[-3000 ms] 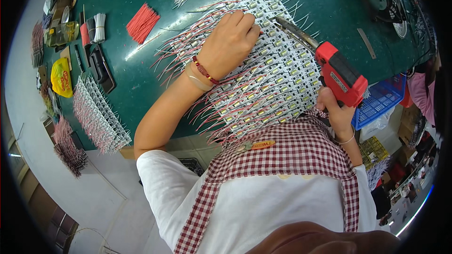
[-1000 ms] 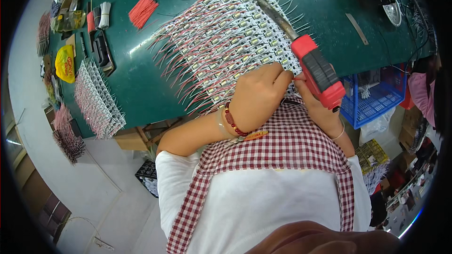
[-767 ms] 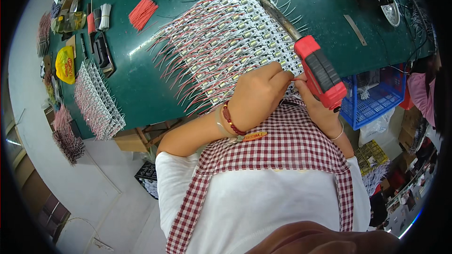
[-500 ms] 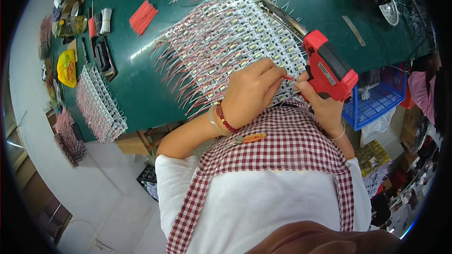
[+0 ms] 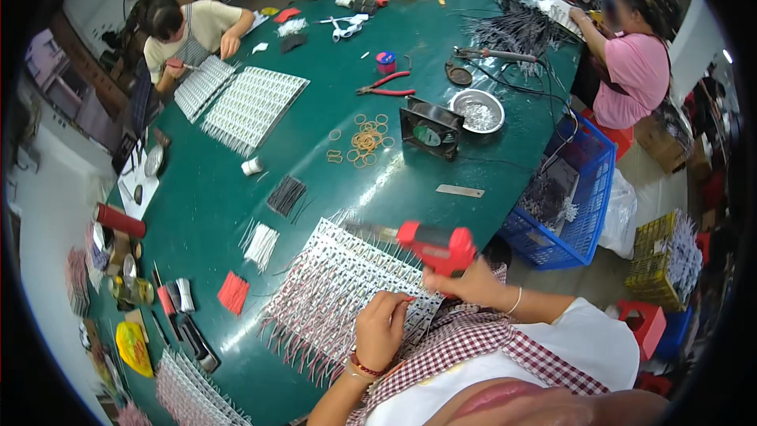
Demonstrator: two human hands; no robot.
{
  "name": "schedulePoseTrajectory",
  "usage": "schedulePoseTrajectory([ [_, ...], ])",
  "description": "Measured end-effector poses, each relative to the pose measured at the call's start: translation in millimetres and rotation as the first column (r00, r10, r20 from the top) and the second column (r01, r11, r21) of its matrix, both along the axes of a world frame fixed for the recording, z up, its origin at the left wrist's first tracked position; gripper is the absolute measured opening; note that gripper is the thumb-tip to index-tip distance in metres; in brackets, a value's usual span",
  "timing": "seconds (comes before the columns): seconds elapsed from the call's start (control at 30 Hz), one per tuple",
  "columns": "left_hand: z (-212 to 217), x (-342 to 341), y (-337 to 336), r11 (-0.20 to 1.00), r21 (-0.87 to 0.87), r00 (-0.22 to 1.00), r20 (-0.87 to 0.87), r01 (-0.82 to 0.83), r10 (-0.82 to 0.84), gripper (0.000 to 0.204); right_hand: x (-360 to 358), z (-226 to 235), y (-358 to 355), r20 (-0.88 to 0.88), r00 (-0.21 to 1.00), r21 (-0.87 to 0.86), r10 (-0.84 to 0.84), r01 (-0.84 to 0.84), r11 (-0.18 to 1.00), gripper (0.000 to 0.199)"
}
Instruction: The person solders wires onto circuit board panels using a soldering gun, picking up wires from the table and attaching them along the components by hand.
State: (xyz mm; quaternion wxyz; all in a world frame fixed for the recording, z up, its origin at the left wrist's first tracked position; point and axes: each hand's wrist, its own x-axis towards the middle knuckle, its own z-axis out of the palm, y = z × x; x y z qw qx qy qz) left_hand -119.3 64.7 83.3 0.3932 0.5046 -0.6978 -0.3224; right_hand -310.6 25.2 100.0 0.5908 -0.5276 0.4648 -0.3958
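A panel of small white circuit boards lies on the table in front of me, red and white wires fringing its edges. My left hand is over its near right part, fingers pinched on a thin red wire whose end barely shows. Just to the right, my right hand is closed round the handle of a red and black soldering gun. The gun's long metal nose points left across the panel's far edge. Whether the tip touches a board, I cannot tell.
Bundles of red wires, white wires and black wires lie left of the panel. Beyond are a small fan, a metal bowl, red-handled pliers and rubber bands. Two co-workers sit at the table; a blue crate stands right.
The view has swung up and round, bringing the far table and co-workers in. Both hands stay near the panel's near edge with the red wire and soldering gun.
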Motion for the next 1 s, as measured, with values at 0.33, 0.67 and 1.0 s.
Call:
schedulePoseTrajectory([
  [0.33,-4,7,6,0.994,0.026,0.995,0.007,-0.102,0.102,0.008,-117,97,-147,0.457,0.766,-0.520,-0.451,0.642,0.563,0.026],
  [0.67,-21,12,18,0.958,0.145,0.955,-0.130,-0.246,0.265,0.010,-73,70,-100,0.305,0.864,-0.276,-0.401,0.484,0.831,0.031],
  [1.0,-11,-7,9,0.934,0.335,0.942,-0.255,-0.125,0.218,0.011,7,-14,-4,0.104,0.985,-0.054,0.140,-0.135,0.989,0.038],
])
